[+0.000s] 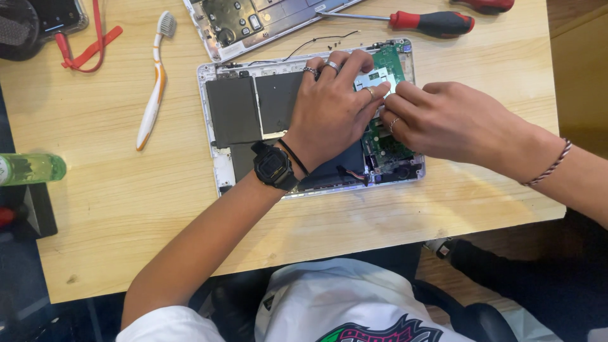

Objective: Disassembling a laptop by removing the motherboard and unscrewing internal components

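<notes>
In the head view, an opened laptop (316, 120) is seen lying flat on the wooden surface (126, 209), its insides turned upward so that the parts can be reached. Its long axis runs left to right across the picture, with the dark flat battery packs (234, 111) toward the left and the green circuit board (386, 142) toward the right. The left hand (329, 111) is laid palm-down over the middle of the laptop, fingers spread and pressed on it, apparently to steady it; nothing is gripped in it. The right hand (443, 120) is brought in from the right, and its fingertips are pinched together at a small silver metal plate (373, 81) on the board, just beside the left fingers; whether the plate is truly gripped cannot be told. A removed cover panel (253, 22) is set at the far edge, well apart from the work, and a red-handled screwdriver (418, 22) lies near it, pointing left. A toothbrush (155, 82) lies to the left, roughly upright in the picture, and a green bottle (31, 168) rests at the left edge.
</notes>
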